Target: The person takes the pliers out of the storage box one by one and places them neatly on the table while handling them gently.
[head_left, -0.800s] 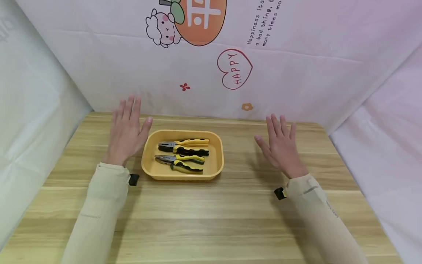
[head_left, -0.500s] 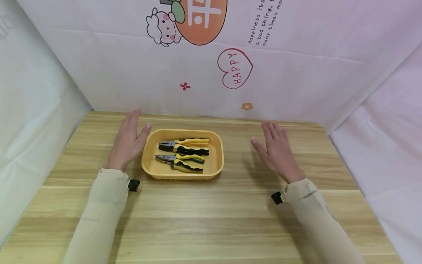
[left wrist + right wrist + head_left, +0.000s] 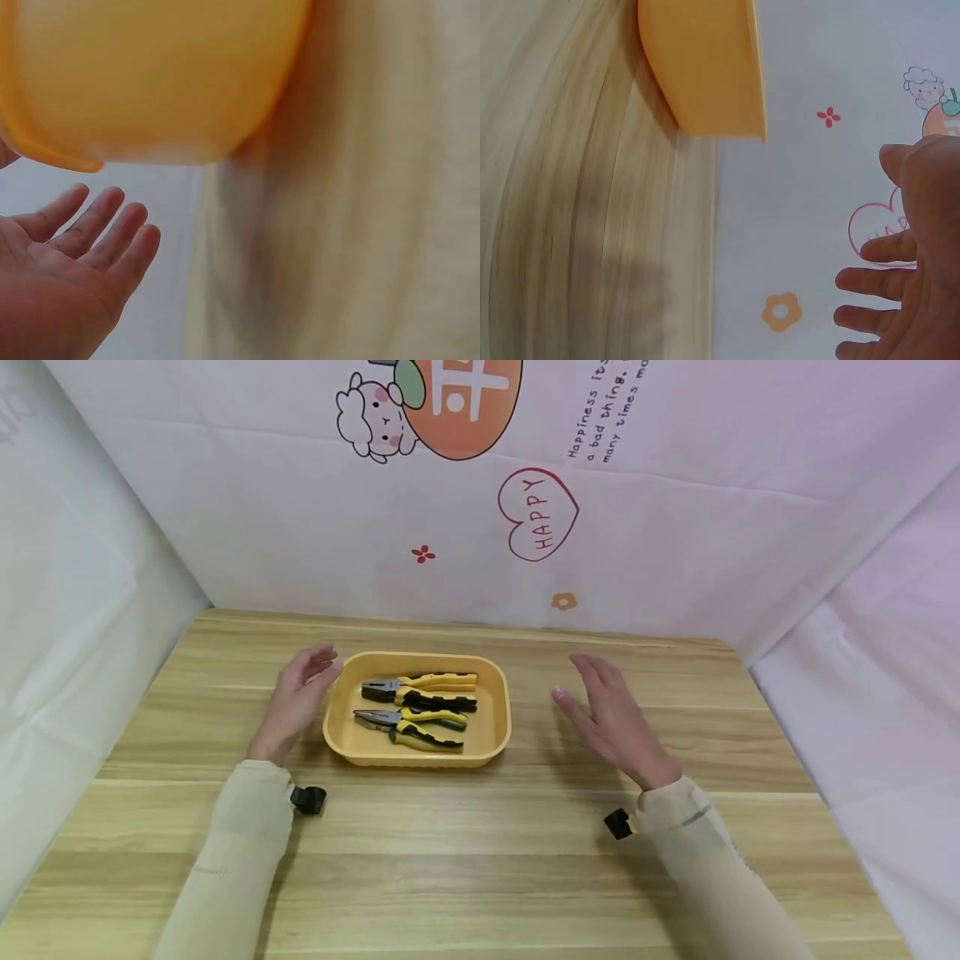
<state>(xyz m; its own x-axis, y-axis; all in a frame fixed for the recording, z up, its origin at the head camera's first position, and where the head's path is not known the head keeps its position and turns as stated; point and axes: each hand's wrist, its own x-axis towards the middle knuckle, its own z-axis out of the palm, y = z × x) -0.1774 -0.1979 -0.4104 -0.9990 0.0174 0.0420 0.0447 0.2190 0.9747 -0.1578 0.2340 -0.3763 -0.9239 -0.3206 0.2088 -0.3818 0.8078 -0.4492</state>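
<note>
A yellow plastic tray (image 3: 491,710) stands on the wooden table. In it lie combination pliers (image 3: 435,701) and, nearer the person, long-nose pliers (image 3: 427,739), both with yellow and black handles pointing right. Just beside the tray's left wall is my left hand (image 3: 292,706), its fingers loosely bent and holding nothing. In the left wrist view that hand (image 3: 75,270) is close to the tray wall (image 3: 157,82); whether the thumb touches the rim I cannot tell. My right hand (image 3: 618,727) hovers right of the tray, a gap apart, with fingers extended and nothing in them.
A white printed cloth (image 3: 465,527) rises behind the table's back edge, and plain white sheets (image 3: 75,652) hang at both sides. Wood tabletop (image 3: 450,860) spreads in front of the tray. Small black devices (image 3: 618,823) sit at both wrists.
Both hands have come down and back from beside the cloth, and the right one has moved left toward the tray. The left fingers have gone from spread straight to loosely bent. Tray and pliers stay put.
</note>
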